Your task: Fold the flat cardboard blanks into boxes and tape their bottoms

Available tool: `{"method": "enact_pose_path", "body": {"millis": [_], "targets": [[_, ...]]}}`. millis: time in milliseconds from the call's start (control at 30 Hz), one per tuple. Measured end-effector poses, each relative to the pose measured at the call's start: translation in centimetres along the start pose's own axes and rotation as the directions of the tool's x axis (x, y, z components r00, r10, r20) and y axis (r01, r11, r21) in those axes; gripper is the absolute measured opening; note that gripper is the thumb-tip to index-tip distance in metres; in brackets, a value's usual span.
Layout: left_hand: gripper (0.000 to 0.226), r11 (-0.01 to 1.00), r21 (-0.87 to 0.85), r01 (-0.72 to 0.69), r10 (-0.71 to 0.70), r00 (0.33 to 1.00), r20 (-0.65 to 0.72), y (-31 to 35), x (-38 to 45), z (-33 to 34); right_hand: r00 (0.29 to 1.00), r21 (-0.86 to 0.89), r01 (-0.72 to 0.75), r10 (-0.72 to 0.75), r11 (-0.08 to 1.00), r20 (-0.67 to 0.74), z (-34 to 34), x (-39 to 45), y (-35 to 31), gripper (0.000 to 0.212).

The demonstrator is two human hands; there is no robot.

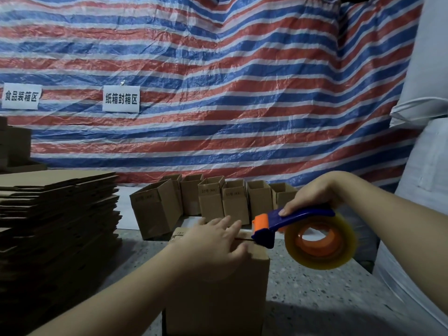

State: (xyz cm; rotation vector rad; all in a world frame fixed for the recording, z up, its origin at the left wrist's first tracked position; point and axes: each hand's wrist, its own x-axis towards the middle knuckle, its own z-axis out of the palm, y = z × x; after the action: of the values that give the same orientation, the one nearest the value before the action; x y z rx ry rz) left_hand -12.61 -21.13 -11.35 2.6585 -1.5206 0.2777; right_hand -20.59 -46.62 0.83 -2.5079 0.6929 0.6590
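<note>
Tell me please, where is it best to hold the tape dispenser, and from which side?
Grip the blue handle of the tape dispenser from above, as the right hand does. The handle arches over the tape roll, and the orange cutter end points down at the box seam.

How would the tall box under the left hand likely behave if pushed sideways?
The box stands taller than wide, so it would probably tip or slide easily. It looks like thin, empty cardboard, likely light. The left hand pressing flat on its top flaps probably steadies it against the tape dispenser.
</note>
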Motion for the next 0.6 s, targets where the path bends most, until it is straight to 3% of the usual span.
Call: {"method": "enact_pose_path", "body": {"millis": [200, 367, 600], "targets": [[0.097, 1.0, -0.023, -0.017, 0.018, 1.0, 0.019, 2.3, 0.8, 1.3, 1.0, 0.026, 0.007, -0.007, 1.0, -0.002, 0.3, 0.3, 0.5, 0.078], [0.092, 1.0, -0.013, -0.02, 0.02, 1.0, -0.006, 1.9, 0.8, 1.8, 0.998, 0.092, 0.065, -0.066, 0.994, 0.011, -0.1, 0.2, 2.5, 0.104], [0.087, 0.999, -0.028, -0.031, 0.03, 0.999, -0.02, 1.9, 0.7, 1.8, 1.0, 0.102, 0.008, -0.008, 0.995, 0.004, -0.4, -1.2, 5.8, 0.076]]}}
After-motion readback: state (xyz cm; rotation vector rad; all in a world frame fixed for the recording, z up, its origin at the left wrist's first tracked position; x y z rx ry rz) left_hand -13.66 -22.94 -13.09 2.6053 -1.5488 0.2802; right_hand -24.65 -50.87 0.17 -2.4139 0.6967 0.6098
